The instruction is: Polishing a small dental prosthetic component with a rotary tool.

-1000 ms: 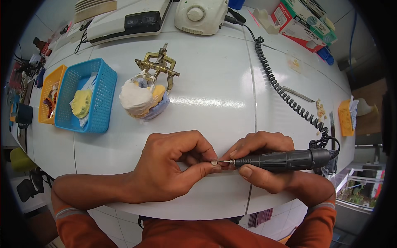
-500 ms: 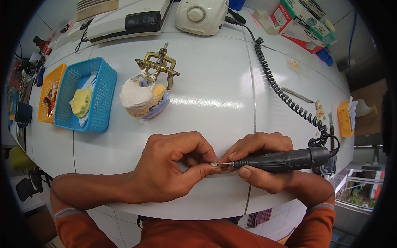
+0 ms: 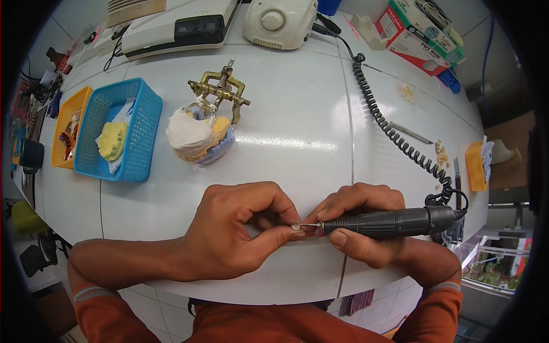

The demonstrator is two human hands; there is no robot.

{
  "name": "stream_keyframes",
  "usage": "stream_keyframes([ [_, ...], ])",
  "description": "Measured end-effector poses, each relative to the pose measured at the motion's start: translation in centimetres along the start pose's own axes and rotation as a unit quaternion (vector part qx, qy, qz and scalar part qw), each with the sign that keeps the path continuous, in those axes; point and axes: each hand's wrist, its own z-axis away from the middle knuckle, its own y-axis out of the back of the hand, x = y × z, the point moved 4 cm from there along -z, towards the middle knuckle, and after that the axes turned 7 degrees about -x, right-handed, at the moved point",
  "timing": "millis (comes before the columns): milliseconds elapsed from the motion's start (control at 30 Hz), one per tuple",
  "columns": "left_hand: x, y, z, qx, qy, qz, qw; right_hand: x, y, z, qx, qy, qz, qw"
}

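Note:
My left hand (image 3: 234, 228) pinches a small pale piece, apparently a tooth (image 3: 295, 227), between thumb and index finger. My right hand (image 3: 366, 246) grips a black rotary handpiece (image 3: 389, 224), thumb underneath and fingers over it. Its thin metal bit (image 3: 309, 224) meets the small piece, though exact contact is too small to tell. A coiled black cord (image 3: 400, 140) runs from the handpiece up to a cream control unit (image 3: 274, 26). Beyond my hands stands a brass articulator (image 3: 220, 91) with a white, yellow and blue plaster cast (image 3: 191, 134).
A blue basket (image 3: 140, 137) holding a yellow mould (image 3: 111, 140) stands left beside an orange basket (image 3: 66, 126). A white appliance (image 3: 148, 31) sits behind. Rightward are a metal tool (image 3: 410, 131), small pale pieces (image 3: 440, 153), another orange basket (image 3: 476, 166) and a box (image 3: 406, 34).

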Motion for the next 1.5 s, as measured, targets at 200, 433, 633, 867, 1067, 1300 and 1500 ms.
stream_keyframes([
  [200, 0.21, 0.05, -0.08, -0.007, -0.012, -0.021, 1.0, 0.0, 0.1, 0.02, -0.006, -0.005, 0.009, 1.0],
  [433, 0.14, 0.08, -0.11, -0.006, -0.008, -0.01, 1.0, 0.06, -0.08, -0.03, 0.003, -0.008, -0.006, 1.0],
  [633, 0.1, 0.03, -0.1, -0.002, 0.001, -0.001, 1.0, 0.23, -0.11, 0.08, 0.016, 0.023, -0.036, 0.999],
  [867, -0.05, 0.07, -0.21, -0.007, 0.005, 0.004, 1.0, 0.19, 0.01, 0.02, 0.01, 0.013, -0.014, 1.0],
  [1067, 0.26, 0.08, -0.06, -0.013, -0.015, -0.017, 1.0, -0.39, 0.06, -0.05, -0.022, -0.017, -0.01, 1.0],
  [1300, 0.2, 0.05, -0.06, -0.014, -0.02, -0.024, 0.999, -0.16, -0.11, -0.22, -0.011, 0.029, -0.003, 1.0],
  [1500, 0.19, 0.03, 0.0, -0.01, -0.007, -0.019, 1.0, -0.37, -0.08, -0.16, -0.015, 0.015, 0.006, 1.0],
])
